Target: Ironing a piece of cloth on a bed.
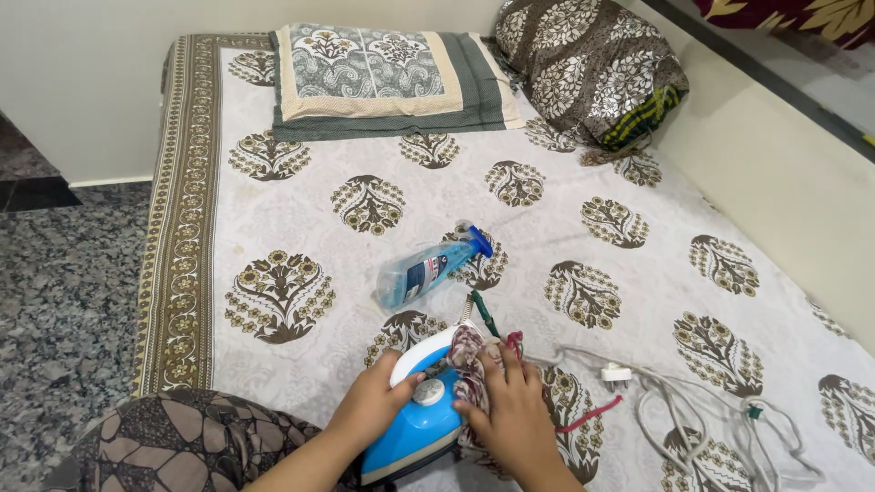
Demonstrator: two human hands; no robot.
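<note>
A blue and white clothes iron rests on the patterned bedsheet near the bottom middle. My left hand grips the iron's body and handle beside its round dial. My right hand presses flat on a small bunched printed cloth with red trim, right next to the iron. A green-tipped cord stub sticks out beyond the cloth.
A clear spray bottle with a blue nozzle lies on its side above the iron. A white cable and plug sprawl to the right. A folded sheet and a stuffed pillow sit at the head; speckled floor lies left.
</note>
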